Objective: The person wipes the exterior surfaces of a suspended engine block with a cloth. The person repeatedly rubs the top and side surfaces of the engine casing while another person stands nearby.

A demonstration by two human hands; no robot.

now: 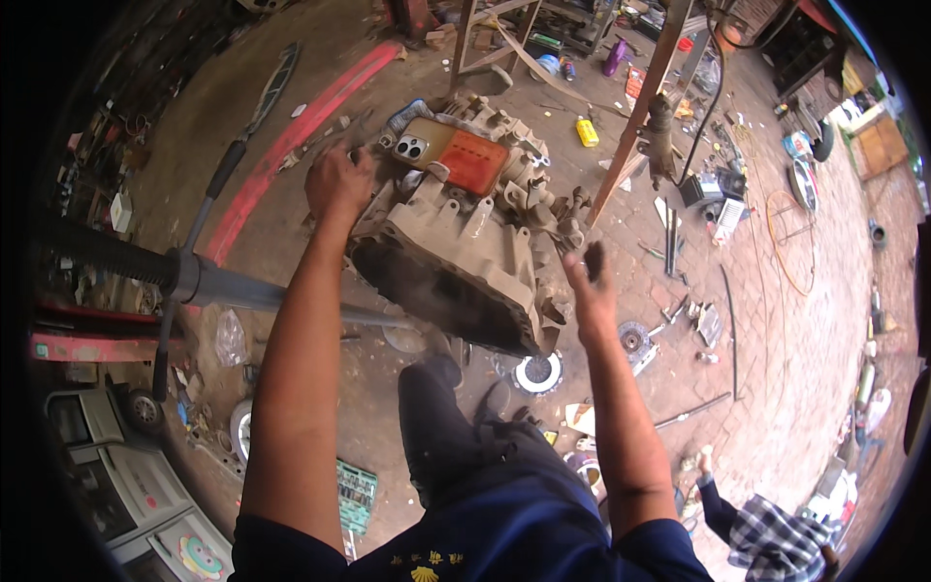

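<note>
A dusty grey metal gearbox (456,233) is in front of me, its wide dark opening turned toward my legs. On its top lies a phone (454,155) in a tan and orange-red case, camera lenses up. A blue-grey cloth (407,114) is tucked beside the phone. My left hand (339,184) is at the gearbox's left side, fingers bent against it, their tips partly hidden. Close to its right side, near the protruding fittings, is my right hand (592,286), thumb and fingers apart and nothing seen in them.
A grey pole with a crossbar (223,281) runs in from the left toward the gearbox. A round clutch part (537,372) and a green socket case (357,497) lie on the floor. A rusty post (635,116) rises beyond. Another person (776,533) is at lower right, a van (126,485) at lower left.
</note>
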